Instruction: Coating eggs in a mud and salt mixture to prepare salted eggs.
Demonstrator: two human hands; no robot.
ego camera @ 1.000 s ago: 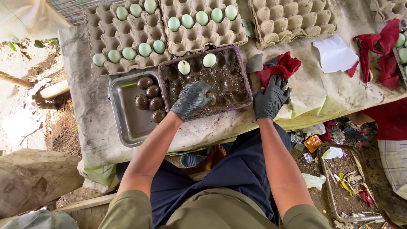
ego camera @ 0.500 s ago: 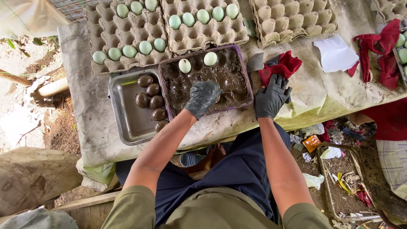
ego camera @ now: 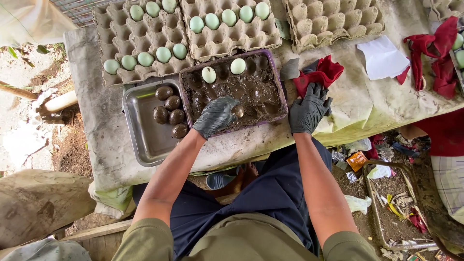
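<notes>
My left hand, in a dark glove, lies in the purple tray of mud with its fingers curled around a mud-smeared egg. Two clean pale green eggs sit in the mud at the tray's far side. My right hand, also gloved, rests spread on the table edge just right of the tray, holding nothing, beside a red cloth. Several mud-coated eggs lie in the metal pan to the left.
Cardboard egg cartons with pale green eggs line the far side of the table; one carton at the right holds none. White paper and more red cloth lie right. Litter and a crate sit on the ground.
My left hand has slid right across the mud and rolled an egg into its fingertips. My right hand has stayed on the table edge.
</notes>
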